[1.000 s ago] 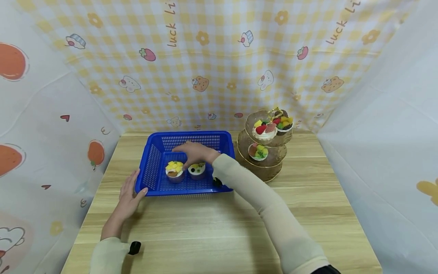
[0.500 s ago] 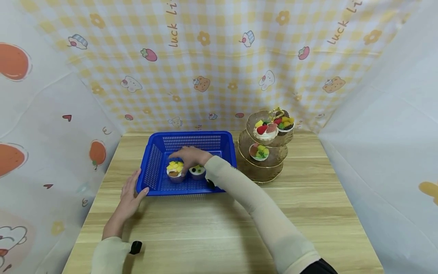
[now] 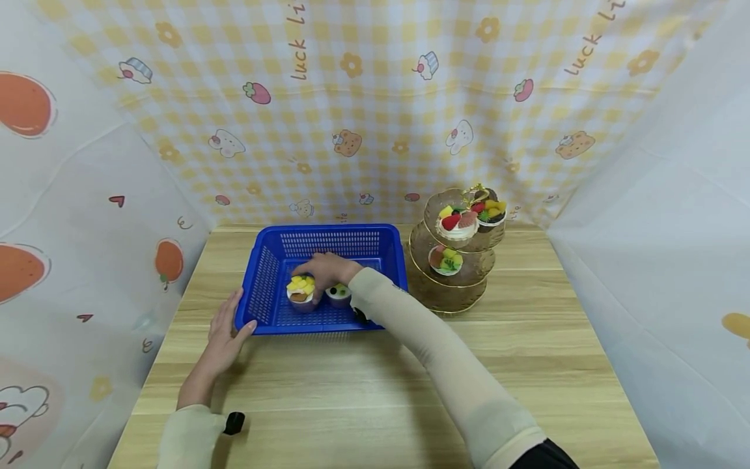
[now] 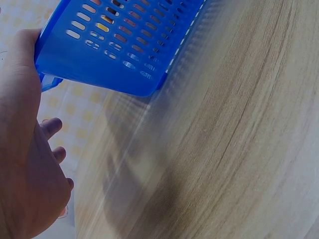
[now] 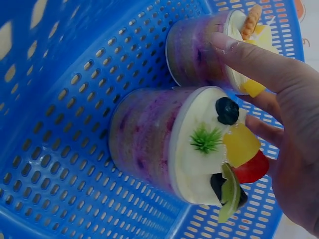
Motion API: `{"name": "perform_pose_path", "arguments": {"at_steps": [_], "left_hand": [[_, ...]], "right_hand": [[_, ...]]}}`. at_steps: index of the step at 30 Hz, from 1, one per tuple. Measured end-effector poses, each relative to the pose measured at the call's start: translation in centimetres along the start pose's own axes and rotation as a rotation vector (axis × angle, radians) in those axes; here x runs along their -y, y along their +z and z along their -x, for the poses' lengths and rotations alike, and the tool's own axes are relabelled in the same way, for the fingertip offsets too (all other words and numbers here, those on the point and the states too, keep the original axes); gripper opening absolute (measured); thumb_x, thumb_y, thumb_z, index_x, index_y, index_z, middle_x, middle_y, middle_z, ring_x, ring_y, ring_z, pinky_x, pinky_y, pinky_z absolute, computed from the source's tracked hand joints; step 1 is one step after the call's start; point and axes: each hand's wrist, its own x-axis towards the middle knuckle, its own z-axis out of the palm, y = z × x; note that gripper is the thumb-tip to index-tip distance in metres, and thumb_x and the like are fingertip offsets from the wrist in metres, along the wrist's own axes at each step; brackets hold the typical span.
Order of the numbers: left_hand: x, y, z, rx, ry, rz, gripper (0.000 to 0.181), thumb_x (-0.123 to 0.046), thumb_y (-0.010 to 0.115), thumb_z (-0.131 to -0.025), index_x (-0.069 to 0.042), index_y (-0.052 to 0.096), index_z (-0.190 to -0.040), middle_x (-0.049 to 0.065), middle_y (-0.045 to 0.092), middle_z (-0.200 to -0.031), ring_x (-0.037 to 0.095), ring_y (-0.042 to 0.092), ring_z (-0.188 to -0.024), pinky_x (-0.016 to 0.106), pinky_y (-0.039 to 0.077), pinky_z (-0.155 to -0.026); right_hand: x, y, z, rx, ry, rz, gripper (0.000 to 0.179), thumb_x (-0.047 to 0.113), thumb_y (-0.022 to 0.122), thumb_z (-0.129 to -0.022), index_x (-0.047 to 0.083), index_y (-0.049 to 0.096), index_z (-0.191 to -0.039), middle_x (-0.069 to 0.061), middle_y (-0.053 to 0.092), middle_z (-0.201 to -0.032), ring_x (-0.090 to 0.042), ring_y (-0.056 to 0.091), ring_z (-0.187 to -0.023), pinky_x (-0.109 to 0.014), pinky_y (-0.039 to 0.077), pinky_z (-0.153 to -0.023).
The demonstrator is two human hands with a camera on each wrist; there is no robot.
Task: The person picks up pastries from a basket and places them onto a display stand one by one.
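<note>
Reaching into the blue basket [image 3: 328, 230] on the wood-grained counter [image 3: 351, 391], the right hand [image 3: 328, 268] pinches the yellow-topped dessert cup [image 3: 300, 290], its thumb against the near side and other fingers behind. That cup stands upright on the basket floor, left of the middle as the head view shows it. Just beside it, to the right, stands the second dessert cup [image 5: 144, 139], with a blueberry, a red fruit piece and a green sprig on white cream. The left hand [image 3: 224, 329] lies spread around the basket's near left corner, thumb at the rim. Right of the basket is a gold-rimmed tiered stand [image 3: 448, 300], with two fruit-topped desserts [image 3: 457, 227] on its top tier and a smaller dessert [image 3: 445, 260] below them. A yellow-checked cloth [image 3: 381, 130] hangs behind.
</note>
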Motion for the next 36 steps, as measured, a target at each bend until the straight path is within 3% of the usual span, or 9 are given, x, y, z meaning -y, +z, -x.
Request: {"name": "perform_pose_path", "arguments": {"at_steps": [15, 20, 29, 36], "left_hand": [[0.1, 0.2, 0.0, -0.002, 0.009, 0.006, 0.077, -0.039, 0.050, -0.101, -0.034, 0.001, -0.160, 0.019, 0.000, -0.168, 0.055, -0.004, -0.148, 0.081, -0.001, -0.107], [0.2, 0.3, 0.0, -0.007, 0.013, 0.011, 0.077, -0.038, 0.051, -0.101, -0.033, 0.001, -0.160, 0.018, 0.001, -0.168, 0.055, -0.004, -0.148, 0.081, 0.000, -0.107], [0.2, 0.2, -0.1, -0.009, 0.009, 0.014, 0.077, -0.038, 0.051, -0.101, -0.034, 0.001, -0.160, 0.019, 0.000, -0.168, 0.054, -0.004, -0.149, 0.080, 0.000, -0.108], [0.3, 0.2, -0.1, -0.009, 0.017, 0.020, 0.077, -0.038, 0.051, -0.101, -0.033, 0.001, -0.160, 0.019, 0.000, -0.167, 0.054, -0.004, -0.149, 0.081, 0.001, -0.108]], "right_hand": [[-0.2, 0.1, -0.1, 0.011, -0.008, -0.046, 0.068, 0.038, 0.083, -0.078, 0.034, 0.053, -0.139, 0.007, 0.057, -0.135, -0.015, 0.051, -0.120, -0.037, 0.044, -0.104], [-0.5, -0.2, 0.1, -0.003, -0.016, -0.105, 0.070, 0.035, 0.085, -0.077, 0.030, 0.053, -0.140, 0.004, 0.059, -0.135, -0.014, 0.055, -0.117, -0.032, 0.049, -0.099], [-1.0, -2.6, 0.7, -0.066, -0.033, -0.281, 0.069, 0.024, 0.083, -0.079, 0.020, 0.051, -0.140, -0.001, 0.058, -0.136, -0.013, 0.055, -0.118, -0.029, 0.047, -0.103], [-1.3, -4.9, 1.2, -0.147, -0.058, -0.331, 0.071, 0.025, 0.082, -0.079, 0.018, 0.050, -0.142, -0.002, 0.059, -0.134, -0.013, 0.057, -0.115, -0.028, 0.048, -0.100]]}}
